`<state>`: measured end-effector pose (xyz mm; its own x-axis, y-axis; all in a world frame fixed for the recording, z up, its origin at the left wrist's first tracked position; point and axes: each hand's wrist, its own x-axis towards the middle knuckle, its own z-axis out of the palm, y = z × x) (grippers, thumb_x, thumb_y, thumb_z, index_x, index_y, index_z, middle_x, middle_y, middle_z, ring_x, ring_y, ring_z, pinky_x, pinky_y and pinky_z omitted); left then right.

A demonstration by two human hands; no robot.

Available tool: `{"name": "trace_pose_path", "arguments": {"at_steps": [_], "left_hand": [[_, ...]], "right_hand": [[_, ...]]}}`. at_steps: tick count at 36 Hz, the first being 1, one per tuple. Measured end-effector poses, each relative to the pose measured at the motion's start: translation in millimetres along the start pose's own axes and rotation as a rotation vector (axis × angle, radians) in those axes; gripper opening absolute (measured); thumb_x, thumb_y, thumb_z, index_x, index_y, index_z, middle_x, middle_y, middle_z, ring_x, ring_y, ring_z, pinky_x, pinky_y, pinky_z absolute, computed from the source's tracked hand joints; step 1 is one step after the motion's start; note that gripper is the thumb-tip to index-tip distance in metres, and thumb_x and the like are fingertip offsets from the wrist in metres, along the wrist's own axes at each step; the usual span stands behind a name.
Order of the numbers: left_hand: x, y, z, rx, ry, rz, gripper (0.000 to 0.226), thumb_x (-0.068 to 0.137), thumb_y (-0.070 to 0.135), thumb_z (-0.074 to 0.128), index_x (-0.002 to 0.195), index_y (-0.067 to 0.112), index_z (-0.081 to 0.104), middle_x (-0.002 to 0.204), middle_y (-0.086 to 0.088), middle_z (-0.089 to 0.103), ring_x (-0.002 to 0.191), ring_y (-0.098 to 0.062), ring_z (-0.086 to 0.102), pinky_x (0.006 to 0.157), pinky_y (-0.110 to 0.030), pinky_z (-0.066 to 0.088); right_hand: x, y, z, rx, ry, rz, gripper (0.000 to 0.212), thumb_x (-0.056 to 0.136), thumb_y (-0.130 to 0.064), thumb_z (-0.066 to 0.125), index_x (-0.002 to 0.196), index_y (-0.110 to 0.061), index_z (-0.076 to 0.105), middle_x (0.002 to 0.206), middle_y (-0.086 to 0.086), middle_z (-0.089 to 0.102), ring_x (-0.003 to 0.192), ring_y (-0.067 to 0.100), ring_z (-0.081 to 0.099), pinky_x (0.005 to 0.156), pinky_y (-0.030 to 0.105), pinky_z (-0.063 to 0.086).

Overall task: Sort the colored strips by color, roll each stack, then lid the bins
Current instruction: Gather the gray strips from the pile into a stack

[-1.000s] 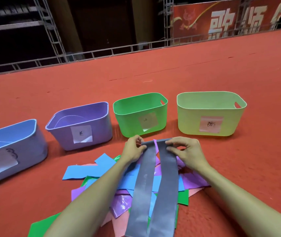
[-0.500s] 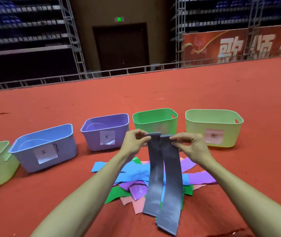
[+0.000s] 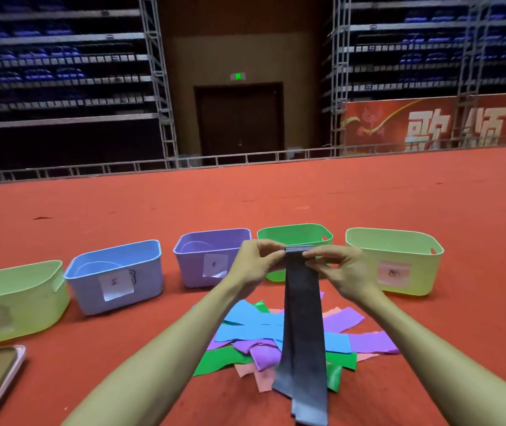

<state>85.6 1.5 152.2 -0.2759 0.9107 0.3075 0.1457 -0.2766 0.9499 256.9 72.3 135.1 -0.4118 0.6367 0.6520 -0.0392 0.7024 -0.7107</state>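
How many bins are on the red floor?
5, in one row: the left pale bin at the picture's edge, then a blue bin, a purple bin, a green bin, and the right pale bin. More could sit past the left edge.

Hanging upright, pinched at the top: stacked grey strips [image 3: 302,327], lower ends over a loose pile [image 3: 251,318] of blue, purple, green and pink strips. Behind, in a row, five open bins [image 3: 150,272] (paper labels facing front).

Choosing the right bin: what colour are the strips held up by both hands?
Dark grey; the strips show best in the head view.
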Motion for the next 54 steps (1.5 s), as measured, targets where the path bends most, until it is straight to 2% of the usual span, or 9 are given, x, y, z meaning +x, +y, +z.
{"name": "trace_pose_path", "arguments": {"at_steps": [9, 15, 26, 31, 37, 41, 45, 50, 54], "left_hand": [[-5.1, 9.5, -0.2, -0.082, -0.029, -0.025, 0.023, 0.092, -0.008, 0.051, 0.083, 0.007, 0.066, 0.083, -0.009, 0.066, 0.084, -0.022, 0.063, 0.076, -0.025, 0.057], [-11.4, 6.9, 0.1, 0.043, -0.018, 0.057, 0.014, 0.079, 0.002, 0.074, 0.086, 0.012, 0.065, 0.077, 0.001, 0.064, 0.072, -0.008, 0.058, 0.069, -0.021, 0.049], [-13.4, 13.2, 5.1, -0.008, 0.01, 0.08, 0.018, 0.083, -0.005, 0.066, 0.082, 0.012, 0.062, 0.072, -0.001, 0.062, 0.064, -0.006, 0.057, 0.064, -0.02, 0.051], [-12.8, 12.2, 7.5, -0.074, 0.025, 0.071, 0.018, 0.084, -0.006, 0.065, 0.083, 0.012, 0.064, 0.078, -0.003, 0.065, 0.076, -0.015, 0.059, 0.074, -0.03, 0.05], [-18.5, 11.6, 12.2, -0.068, 0.019, 0.072, 0.018, 0.088, 0.0, 0.063, 0.093, 0.017, 0.061, 0.089, -0.001, 0.065, 0.083, -0.013, 0.061, 0.075, -0.031, 0.052], [-28.5, 3.0, 15.3, 0.02, -0.056, 0.058, 0.044, 0.085, -0.001, 0.064, 0.114, 0.029, 0.049, 0.1, -0.007, 0.065, 0.094, -0.015, 0.064, 0.073, -0.031, 0.056], [-41.5, -11.5, 16.6, 0.194, -0.081, 0.049, 0.076, 0.08, 0.007, 0.07, 0.13, 0.048, 0.03, 0.105, -0.013, 0.065, 0.097, -0.032, 0.066, 0.083, -0.05, 0.055], [-60.0, -26.2, 22.4, 0.239, -0.171, 0.109, 0.086, 0.083, -0.002, 0.065, 0.138, 0.045, 0.02, 0.113, 0.01, 0.061, 0.099, -0.012, 0.066, 0.088, -0.029, 0.054], [-67.8, -38.2, 22.4, 0.237, -0.14, 0.097, 0.089, 0.084, 0.002, 0.066, 0.139, 0.053, 0.017, 0.113, -0.005, 0.065, 0.102, -0.014, 0.065, 0.093, -0.031, 0.052]], "right_hand": [[1.9, -9.0, 0.4, 0.021, 0.018, -0.009, 0.031, 0.077, 0.01, 0.07, 0.083, -0.02, 0.072, 0.07, -0.022, 0.07, 0.065, -0.003, 0.066, 0.058, 0.015, 0.053], [0.0, -10.0, 0.4, -0.068, 0.027, -0.072, 0.028, 0.074, 0.005, 0.074, 0.085, -0.021, 0.073, 0.078, -0.018, 0.069, 0.071, -0.007, 0.066, 0.066, 0.009, 0.05], [-1.5, -3.2, 0.0, 0.018, 0.071, -0.123, 0.024, 0.071, -0.001, 0.078, 0.092, -0.013, 0.075, 0.112, 0.003, 0.056, 0.104, 0.009, 0.057, 0.076, 0.021, 0.055], [-0.9, -10.9, 1.1, 0.087, 0.011, -0.035, 0.031, 0.072, 0.008, 0.074, 0.09, -0.018, 0.073, 0.083, -0.016, 0.073, 0.079, -0.001, 0.068, 0.073, 0.013, 0.051], [1.8, -11.3, 0.3, -0.043, 0.054, -0.135, 0.027, 0.071, 0.004, 0.078, 0.092, -0.012, 0.074, 0.088, -0.001, 0.072, 0.073, -0.004, 0.066, 0.069, 0.011, 0.051], [2.8, -11.0, -0.4, -0.063, 0.102, -0.151, 0.027, 0.071, 0.002, 0.079, 0.092, -0.013, 0.074, 0.088, 0.0, 0.072, 0.072, -0.004, 0.066, 0.066, 0.01, 0.051], [6.4, -12.8, -1.9, -0.067, 0.145, -0.16, 0.029, 0.071, 0.0, 0.079, 0.094, -0.017, 0.073, 0.09, 0.001, 0.072, 0.072, 0.002, 0.067, 0.065, 0.019, 0.056], [14.6, -15.4, -5.9, -0.083, 0.201, -0.189, 0.033, 0.072, -0.002, 0.079, 0.097, -0.021, 0.071, 0.089, -0.008, 0.069, 0.072, 0.002, 0.066, 0.066, 0.028, 0.058], [20.6, -17.5, -9.9, -0.104, 0.214, -0.197, 0.032, 0.072, -0.001, 0.079, 0.097, -0.019, 0.072, 0.09, -0.002, 0.069, 0.072, 0.01, 0.067, 0.068, 0.036, 0.059]]}}
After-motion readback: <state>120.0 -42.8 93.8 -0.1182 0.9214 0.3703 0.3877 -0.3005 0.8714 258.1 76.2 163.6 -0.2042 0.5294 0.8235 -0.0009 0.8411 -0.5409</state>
